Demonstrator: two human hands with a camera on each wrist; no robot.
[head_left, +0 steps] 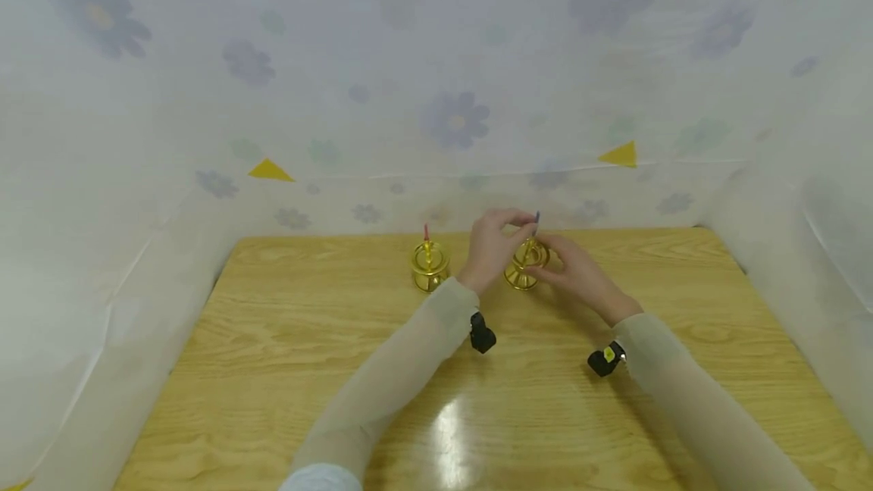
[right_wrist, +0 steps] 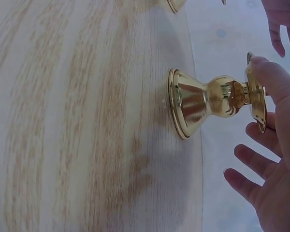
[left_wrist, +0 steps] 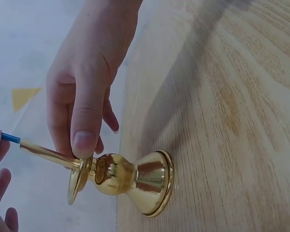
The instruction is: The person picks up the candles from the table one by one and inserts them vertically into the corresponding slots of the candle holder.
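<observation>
Candleholder [head_left: 525, 264] of polished brass stands on its flared base toward the far edge of the wooden counter [head_left: 286, 370], between my two hands; a second brass holder [head_left: 430, 267] with a red candle stands just beside it to the left. My left hand [head_left: 492, 247] curls over the top, thumb [left_wrist: 85, 121] pressed against the rim of the drip dish where the slim golden stem rises. That stem ends in a blue tip [left_wrist: 9, 137], which seems to be a thin candle seated in the socket. My right hand [head_left: 571, 270] comes in from the other side with its grip loose and fingers spread; its thumb [right_wrist: 275, 79] touches the edge of the dish, and nothing is closed in it. The head view shows fingertips meeting near the blue tip, but which hand pinches it I cannot tell. Long axis of the holder runs upright, base flat on the counter, stem and blue tip pointing straight up; in both wrist views it appears sideways only because those cameras are turned. Risks, as I judge them: sideways thumb pressure high on the dish could tip the top-heavy piece off its narrow base, and the smooth brass could slip on the glossy surface; a bent or snapped candle is likely if I force it off-axis.
</observation>
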